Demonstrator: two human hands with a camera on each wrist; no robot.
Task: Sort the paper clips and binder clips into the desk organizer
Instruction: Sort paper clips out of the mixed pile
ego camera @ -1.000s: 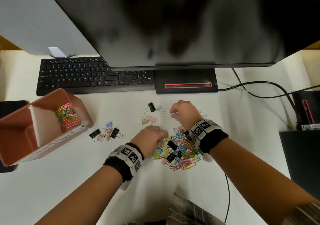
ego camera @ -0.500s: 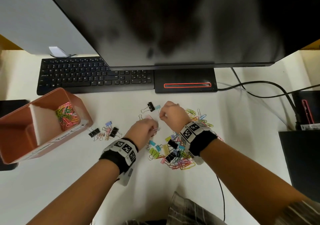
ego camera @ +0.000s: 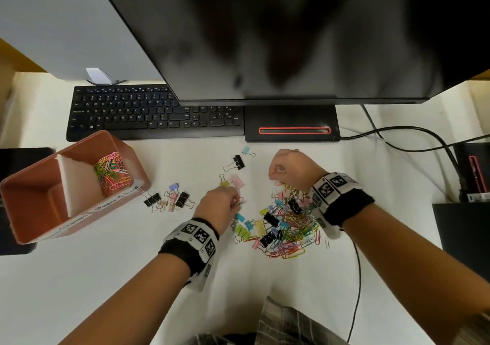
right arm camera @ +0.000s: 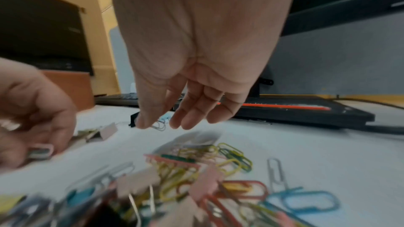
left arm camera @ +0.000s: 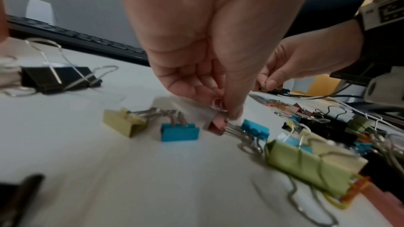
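A mixed pile of coloured paper clips and binder clips (ego camera: 287, 225) lies on the white desk. My left hand (ego camera: 238, 202) is at the pile's left edge. Its fingertips (left arm camera: 231, 111) pinch the wire handle of a small pink binder clip (left arm camera: 216, 126) that sits on the desk. My right hand (ego camera: 275, 178) hovers just behind the pile with its fingers curled. Between thumb and forefinger it pinches a silver paper clip (right arm camera: 159, 125). The terracotta desk organizer (ego camera: 132, 156) stands at the left. Its right compartment holds paper clips (ego camera: 111, 171).
A small group of binder clips (ego camera: 169, 198) lies between the organizer and my left hand. Loose black (ego camera: 236, 162), blue (ego camera: 247, 150), pink (ego camera: 236, 181) and yellow (ego camera: 224, 184) binder clips lie behind it. A keyboard (ego camera: 148, 113), monitor base (ego camera: 291, 132) and cables (ego camera: 424, 143) border the back.
My right hand has drawn away to the right from my left hand, which stays at the pile's left edge. The view has shifted slightly.
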